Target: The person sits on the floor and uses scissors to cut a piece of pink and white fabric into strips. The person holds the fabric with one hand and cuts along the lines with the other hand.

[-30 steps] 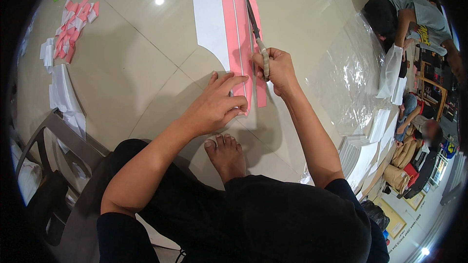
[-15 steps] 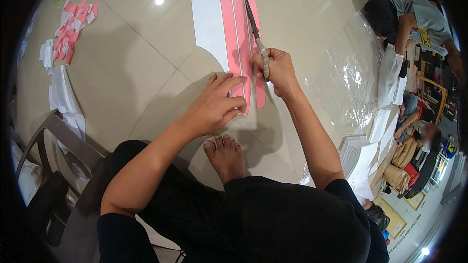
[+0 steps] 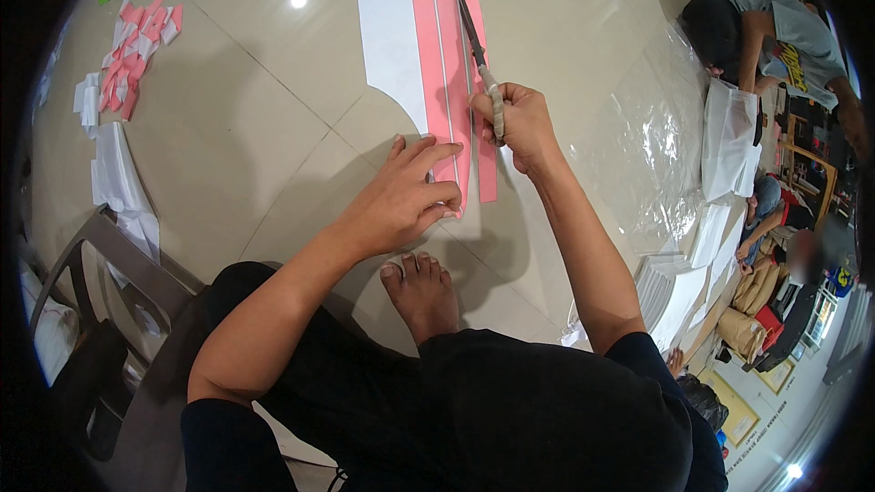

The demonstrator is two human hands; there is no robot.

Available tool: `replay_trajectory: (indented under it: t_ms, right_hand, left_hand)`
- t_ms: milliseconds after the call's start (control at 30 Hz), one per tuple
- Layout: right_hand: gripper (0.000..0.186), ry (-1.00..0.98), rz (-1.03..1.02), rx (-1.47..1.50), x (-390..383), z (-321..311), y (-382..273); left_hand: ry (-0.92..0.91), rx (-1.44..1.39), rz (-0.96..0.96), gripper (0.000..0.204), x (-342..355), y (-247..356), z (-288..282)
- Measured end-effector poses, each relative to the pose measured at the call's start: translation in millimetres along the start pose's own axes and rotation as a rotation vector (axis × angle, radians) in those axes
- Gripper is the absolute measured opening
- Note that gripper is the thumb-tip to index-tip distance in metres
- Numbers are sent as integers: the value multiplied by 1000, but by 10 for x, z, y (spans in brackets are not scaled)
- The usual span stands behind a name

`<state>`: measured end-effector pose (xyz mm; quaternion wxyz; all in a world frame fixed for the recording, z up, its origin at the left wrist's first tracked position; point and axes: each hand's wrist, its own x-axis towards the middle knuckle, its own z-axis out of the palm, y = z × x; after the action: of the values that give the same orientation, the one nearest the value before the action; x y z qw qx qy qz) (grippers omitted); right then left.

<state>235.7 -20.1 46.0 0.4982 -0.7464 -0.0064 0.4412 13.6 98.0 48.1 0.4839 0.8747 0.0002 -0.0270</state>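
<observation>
Your right hand [image 3: 518, 123] grips the scissors [image 3: 480, 56], which point ahead of it; your splayed left hand [image 3: 410, 187] touches the pink-and-white sheet [image 3: 429, 46] extending ahead.

the beige tiled floor [image 3: 565, 18] bears a pink-and-white sheet [image 3: 430, 64] and pink scraps [image 3: 137, 59].

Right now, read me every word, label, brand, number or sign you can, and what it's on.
Co-worker's grey shirt: yellow lettering, creased and sideways, too unclear to read.
Wall at lower right: dark lettering, too small to read.
Yellow panel: any text too small.
Scissors, pink piece: no visible lettering.
</observation>
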Motion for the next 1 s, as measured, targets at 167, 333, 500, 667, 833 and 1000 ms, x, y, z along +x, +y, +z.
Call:
replay_trajectory:
  t_ms: [167,333,500,667,833,1000]
  right_hand:
    - [21,10,5,22,-6,-14,10]
    - [29,23,-39,127,-209,-162,6]
    - [31,205,-127,223,-446,-337,227]
    - [35,355,-201,235,-458,-695,786]
    - [33,447,-120,254,-638,-713,1038]
    - [31,481,-91,332,-802,-868,1375]
  left_hand:
    - [12,12,10,18,15,-10,9]
    - [132,0,75,23,93,33,40]
    - [201,95,-4,45,278,124,292]
    - [323,324,9,61,616,166,752]
    - [329,333,55,27,782,12,911]
    - [491,-150,-267,13,815,341,417]
